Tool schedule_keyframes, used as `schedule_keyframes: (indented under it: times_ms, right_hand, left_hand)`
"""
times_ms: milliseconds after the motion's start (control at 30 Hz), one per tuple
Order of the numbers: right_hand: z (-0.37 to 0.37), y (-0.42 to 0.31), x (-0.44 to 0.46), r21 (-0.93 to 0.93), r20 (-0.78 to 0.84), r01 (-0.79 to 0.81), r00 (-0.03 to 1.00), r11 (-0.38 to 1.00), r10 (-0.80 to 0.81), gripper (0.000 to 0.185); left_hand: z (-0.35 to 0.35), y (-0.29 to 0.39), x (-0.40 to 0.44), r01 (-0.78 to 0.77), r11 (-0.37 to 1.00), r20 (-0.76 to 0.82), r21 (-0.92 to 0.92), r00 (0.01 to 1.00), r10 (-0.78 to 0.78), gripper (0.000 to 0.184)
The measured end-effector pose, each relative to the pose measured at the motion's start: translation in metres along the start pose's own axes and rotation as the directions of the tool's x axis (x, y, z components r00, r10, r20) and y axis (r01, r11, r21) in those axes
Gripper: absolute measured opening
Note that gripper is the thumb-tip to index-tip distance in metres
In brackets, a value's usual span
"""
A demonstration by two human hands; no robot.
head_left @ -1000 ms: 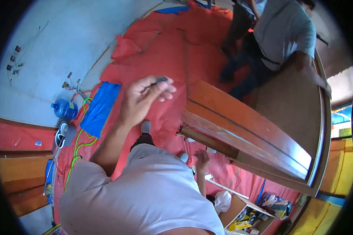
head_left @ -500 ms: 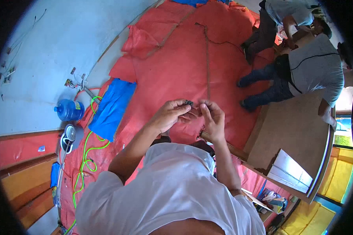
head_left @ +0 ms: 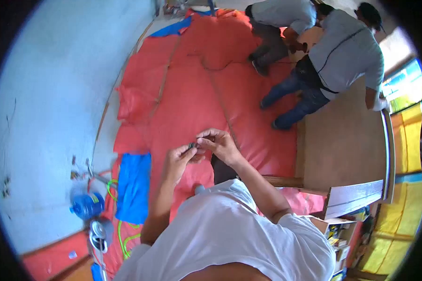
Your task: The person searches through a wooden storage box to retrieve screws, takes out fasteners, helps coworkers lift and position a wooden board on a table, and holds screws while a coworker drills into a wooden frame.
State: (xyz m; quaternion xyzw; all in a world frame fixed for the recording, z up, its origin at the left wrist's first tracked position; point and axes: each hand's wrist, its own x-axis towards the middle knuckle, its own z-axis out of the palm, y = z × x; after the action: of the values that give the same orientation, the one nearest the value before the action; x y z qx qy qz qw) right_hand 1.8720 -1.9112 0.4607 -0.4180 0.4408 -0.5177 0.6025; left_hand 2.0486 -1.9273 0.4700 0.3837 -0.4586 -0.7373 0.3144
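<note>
My left hand [head_left: 177, 162] pinches a small dark piece [head_left: 191, 146] between thumb and fingertips; it is too small to name. Close against it is my right hand [head_left: 219, 146], thumb and forefinger pressed together near the same piece. Whether the right fingers hold a part of it or something of their own, I cannot tell. Both hands are up in front of my white shirt [head_left: 229, 220], above the red floor covering [head_left: 183, 112].
Two people [head_left: 344, 51] bend over a large wooden cabinet panel [head_left: 342, 140] at the right. Left of me lie a blue sheet [head_left: 134, 187], a water jug [head_left: 86, 206] and a green hose [head_left: 122, 236]. A shelf unit with small items [head_left: 337, 234] stands at lower right.
My view has swung to the right and my body has turned. The hands now sit lower and further left in view, still together, with the dark piece still in the left fingers.
</note>
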Motion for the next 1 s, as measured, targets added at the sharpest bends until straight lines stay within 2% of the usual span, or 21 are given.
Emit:
schedule_keyframes:
  times_ms: [33,133,267,367,467,600,633,733,767,867,900,1000]
  right_hand:
    - [-0.006,0.002,0.014,-0.031,-0.029,0.029,0.999,0.999,-0.03,0.014]
    - [-0.029,0.006,0.053,0.098,0.055,-0.007,0.998,0.995,0.001,0.012]
    - [-0.077,0.006,0.121,0.182,0.167,0.005,0.985,0.983,-0.036,0.012]
    - [-0.116,-0.005,0.157,0.079,0.113,0.047,0.992,0.996,-0.056,0.015]
    - [-0.16,-0.029,0.171,0.214,0.018,-0.074,0.997,0.974,0.072,0.02]
    - [-0.207,-0.059,0.179,0.055,-0.157,-0.125,0.979,0.991,0.132,0.023]
    - [-0.219,-0.039,0.182,0.059,-0.159,-0.045,0.986,0.997,0.054,0.022]
    - [-0.247,-0.033,0.19,0.107,-0.349,-0.056,0.933,0.993,0.09,0.02]
    - [-0.252,-0.046,0.194,0.068,-0.391,-0.034,0.919,0.997,0.058,0.016]
    - [-0.267,-0.046,0.212,0.218,-0.474,0.026,0.877,0.976,0.083,0.012]
    - [-0.278,-0.047,0.228,0.219,-0.496,0.04,0.865,0.975,0.076,0.011]
    - [-0.304,-0.054,0.265,0.167,-0.639,0.134,0.769,0.977,0.003,0.009]
  left_hand:
    - [-0.002,-0.001,0.01,0.006,1.0,-0.033,-0.02,0.999,-0.007,0.026]
    - [-0.005,-0.004,0.047,0.033,0.997,-0.056,-0.069,0.998,-0.037,0.027]
    - [0.0,0.002,0.126,0.083,0.994,-0.091,-0.074,0.992,-0.09,0.026]
    - [0.009,0.008,0.181,0.102,0.992,-0.061,-0.08,0.992,-0.107,0.027]
    - [0.03,0.022,0.245,0.133,0.991,0.013,-0.029,0.991,-0.132,0.027]
    - [0.059,0.032,0.309,0.147,0.988,0.107,0.053,0.982,-0.152,0.025]
    - [0.063,0.03,0.321,0.141,0.988,0.141,0.07,0.979,-0.15,0.024]
    - [0.087,0.028,0.367,0.137,0.985,0.267,0.106,0.95,-0.161,0.023]
    - [0.091,0.026,0.383,0.143,0.976,0.27,0.167,0.945,-0.185,0.022]
    - [0.1,0.021,0.427,0.129,0.975,0.334,0.182,0.924,-0.185,0.023]
    - [0.11,0.038,0.448,0.165,0.973,0.366,0.165,0.905,-0.215,0.026]
    - [0.124,0.077,0.511,0.006,0.824,0.415,0.567,0.861,-0.292,0.027]
